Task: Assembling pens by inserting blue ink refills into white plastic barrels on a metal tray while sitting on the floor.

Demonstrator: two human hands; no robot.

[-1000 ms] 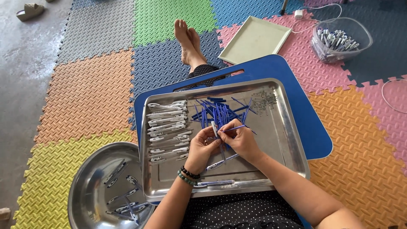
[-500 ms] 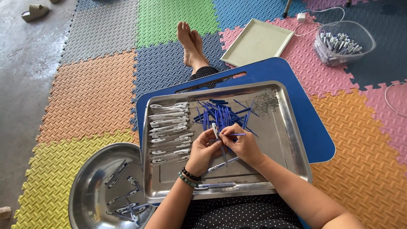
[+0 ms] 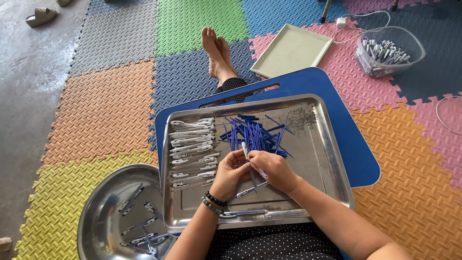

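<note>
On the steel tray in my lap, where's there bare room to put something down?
The steel tray is bare along its right side, between the blue refills and the right rim, below the small springs. A thinner strip runs along the near edge, though two pens lie there. The white pen barrels fill the left side; the left hand and right hand crowd the middle.

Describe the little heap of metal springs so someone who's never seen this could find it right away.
Start at the rectangular steel tray lying on the blue board. Look to its far right corner, beyond the pile of blue refills. The springs are a small grey tangle of tiny wire coils there, unlike the long blue sticks beside them.
</note>
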